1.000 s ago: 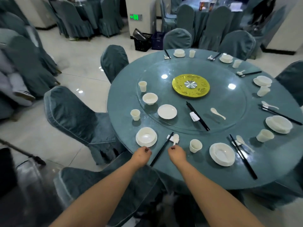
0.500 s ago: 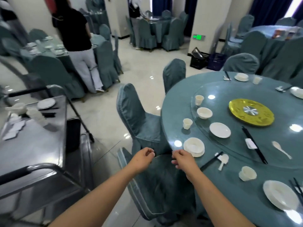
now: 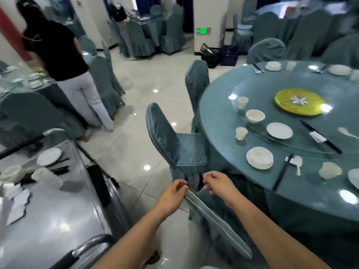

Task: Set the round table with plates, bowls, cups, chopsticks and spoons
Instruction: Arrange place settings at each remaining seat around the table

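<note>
Both my hands, left hand (image 3: 174,193) and right hand (image 3: 217,184), are hanging loosely curled and empty; right of them several settings on the table (image 3: 219,133) are looking done, with spare plates (image 3: 49,156) waiting on the cart (image 3: 58,220) to the left.

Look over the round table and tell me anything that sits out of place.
A cup, bowl, plate, chopsticks and a spoon lie loose on the glass turntable, not at a seat by the table edge. The near setting's chopsticks point inward as they should. Nothing looks spilled or broken.
</note>
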`<state>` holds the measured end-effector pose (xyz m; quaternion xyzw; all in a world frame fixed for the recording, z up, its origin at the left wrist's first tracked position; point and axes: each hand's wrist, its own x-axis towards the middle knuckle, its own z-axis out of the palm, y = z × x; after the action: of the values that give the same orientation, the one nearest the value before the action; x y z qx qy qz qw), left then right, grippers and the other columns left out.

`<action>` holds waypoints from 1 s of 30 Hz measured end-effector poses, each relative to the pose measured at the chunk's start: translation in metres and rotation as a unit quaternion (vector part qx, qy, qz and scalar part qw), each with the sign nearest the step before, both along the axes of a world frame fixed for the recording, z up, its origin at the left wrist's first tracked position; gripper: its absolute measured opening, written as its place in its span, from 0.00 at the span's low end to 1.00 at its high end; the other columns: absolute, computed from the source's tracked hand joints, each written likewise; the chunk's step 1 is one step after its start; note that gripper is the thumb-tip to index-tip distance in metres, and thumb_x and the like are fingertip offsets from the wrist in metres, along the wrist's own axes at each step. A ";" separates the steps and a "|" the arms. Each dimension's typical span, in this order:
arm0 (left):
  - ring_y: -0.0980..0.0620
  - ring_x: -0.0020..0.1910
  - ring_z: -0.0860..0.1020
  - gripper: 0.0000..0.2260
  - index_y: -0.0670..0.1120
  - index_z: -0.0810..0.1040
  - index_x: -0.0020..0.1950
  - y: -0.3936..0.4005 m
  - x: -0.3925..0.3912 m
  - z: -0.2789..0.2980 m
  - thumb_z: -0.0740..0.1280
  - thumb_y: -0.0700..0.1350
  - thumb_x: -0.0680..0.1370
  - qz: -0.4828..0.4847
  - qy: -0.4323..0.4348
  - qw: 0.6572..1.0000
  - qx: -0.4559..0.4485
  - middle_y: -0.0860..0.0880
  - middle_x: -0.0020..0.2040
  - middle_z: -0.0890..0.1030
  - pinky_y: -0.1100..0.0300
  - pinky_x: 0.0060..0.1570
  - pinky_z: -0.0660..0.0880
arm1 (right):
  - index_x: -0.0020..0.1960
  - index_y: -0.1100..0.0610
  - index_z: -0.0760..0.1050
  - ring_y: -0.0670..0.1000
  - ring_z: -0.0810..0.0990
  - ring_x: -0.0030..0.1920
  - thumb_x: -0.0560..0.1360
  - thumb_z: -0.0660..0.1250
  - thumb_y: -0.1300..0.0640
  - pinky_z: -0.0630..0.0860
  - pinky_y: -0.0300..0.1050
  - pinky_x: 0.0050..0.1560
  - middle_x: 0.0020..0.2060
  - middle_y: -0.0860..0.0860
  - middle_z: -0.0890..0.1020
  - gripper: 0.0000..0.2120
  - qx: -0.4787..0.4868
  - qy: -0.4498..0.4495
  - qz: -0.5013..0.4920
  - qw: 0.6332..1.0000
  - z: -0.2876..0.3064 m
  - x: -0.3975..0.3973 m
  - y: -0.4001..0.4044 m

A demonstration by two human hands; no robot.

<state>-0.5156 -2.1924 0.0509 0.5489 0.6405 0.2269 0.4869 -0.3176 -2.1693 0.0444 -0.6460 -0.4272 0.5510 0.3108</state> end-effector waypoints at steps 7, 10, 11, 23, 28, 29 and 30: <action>0.54 0.50 0.81 0.09 0.50 0.77 0.60 0.053 -0.012 0.016 0.63 0.47 0.81 -0.115 -0.001 0.993 -0.003 0.52 0.51 0.82 0.58 0.53 0.78 | 0.48 0.51 0.80 0.42 0.84 0.37 0.76 0.64 0.53 0.76 0.38 0.37 0.42 0.47 0.85 0.07 0.003 0.003 -0.110 0.994 0.021 -0.008 -0.006; 0.54 0.53 0.80 0.09 0.51 0.77 0.60 0.083 0.006 0.027 0.63 0.47 0.81 -0.149 0.000 0.989 0.004 0.52 0.53 0.82 0.54 0.58 0.77 | 0.50 0.52 0.80 0.43 0.84 0.38 0.77 0.64 0.53 0.76 0.39 0.39 0.46 0.48 0.84 0.06 0.008 0.004 -0.156 0.988 0.029 0.010 0.003; 0.54 0.53 0.80 0.09 0.52 0.77 0.60 0.096 0.013 0.028 0.63 0.47 0.81 -0.160 -0.006 0.987 0.006 0.53 0.53 0.82 0.54 0.58 0.77 | 0.51 0.52 0.79 0.43 0.83 0.38 0.78 0.64 0.53 0.76 0.40 0.39 0.46 0.49 0.84 0.07 0.014 0.007 -0.174 0.985 0.031 0.017 0.011; 0.52 0.50 0.83 0.08 0.52 0.80 0.56 0.198 0.024 0.024 0.63 0.46 0.82 -0.116 -0.113 0.986 -0.040 0.53 0.49 0.85 0.57 0.49 0.79 | 0.51 0.48 0.80 0.46 0.85 0.42 0.77 0.65 0.53 0.79 0.41 0.43 0.45 0.47 0.85 0.06 0.022 0.054 -0.269 0.961 0.029 0.041 0.055; 0.51 0.49 0.84 0.08 0.53 0.80 0.56 0.247 0.037 0.024 0.62 0.48 0.82 -0.131 -0.119 0.982 -0.061 0.52 0.50 0.85 0.57 0.48 0.78 | 0.50 0.48 0.80 0.48 0.85 0.42 0.78 0.64 0.55 0.79 0.42 0.43 0.43 0.46 0.85 0.07 0.041 0.058 -0.330 0.941 0.039 0.046 0.075; 0.52 0.49 0.84 0.08 0.54 0.80 0.56 0.257 0.041 0.024 0.62 0.49 0.82 -0.144 -0.116 0.981 -0.063 0.52 0.50 0.85 0.58 0.47 0.78 | 0.50 0.49 0.80 0.48 0.85 0.42 0.79 0.63 0.55 0.79 0.42 0.43 0.43 0.45 0.85 0.07 0.045 0.056 -0.343 0.937 0.040 0.047 0.081; 0.53 0.49 0.84 0.08 0.54 0.80 0.56 0.268 0.044 0.023 0.62 0.49 0.82 -0.155 -0.119 0.978 -0.068 0.53 0.50 0.85 0.60 0.46 0.78 | 0.51 0.49 0.80 0.48 0.85 0.43 0.79 0.63 0.55 0.79 0.42 0.43 0.43 0.45 0.85 0.07 0.045 0.054 -0.357 0.931 0.040 0.047 0.087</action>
<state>-0.4713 -1.9241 0.0743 0.5761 0.4993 0.1683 0.6249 -0.2702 -2.0821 0.0842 -0.7103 -0.1753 0.4181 0.5385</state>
